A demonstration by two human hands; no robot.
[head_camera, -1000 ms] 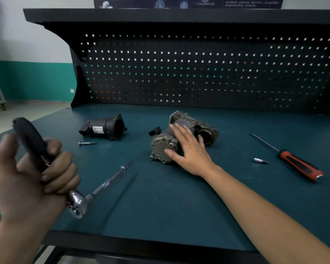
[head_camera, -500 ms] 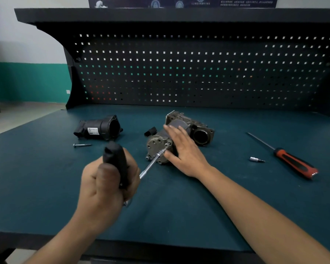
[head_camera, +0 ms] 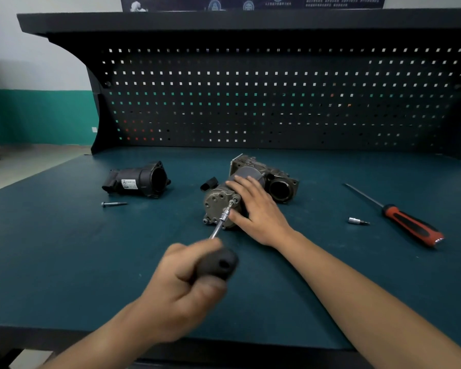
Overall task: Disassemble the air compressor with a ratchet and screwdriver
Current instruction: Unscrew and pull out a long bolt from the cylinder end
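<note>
Spanning the whole lower view, the dark teal bench top (head_camera: 51, 262) carries a black perforated back panel (head_camera: 277, 102) with a shelf above it; behind, to the left of both hands, a white wall with a green lower band (head_camera: 37, 115) and pale floor are visible. The air compressor (head_camera: 250, 187) lies on the bench under the right hand (head_camera: 261, 211), which rests flat and open on its body. Nearer the viewer, the left hand (head_camera: 186, 286) is closed around the dark handle of the ratchet (head_camera: 218, 230), whose extension tip meets a bolt on the compressor's end plate. A black detached housing (head_camera: 139, 179) sits beyond the left hand, a loose bolt (head_camera: 114, 204) just before it. Right of the right hand lie a red-handled screwdriver (head_camera: 407, 222) and a small bit (head_camera: 358, 221), apart.
</note>
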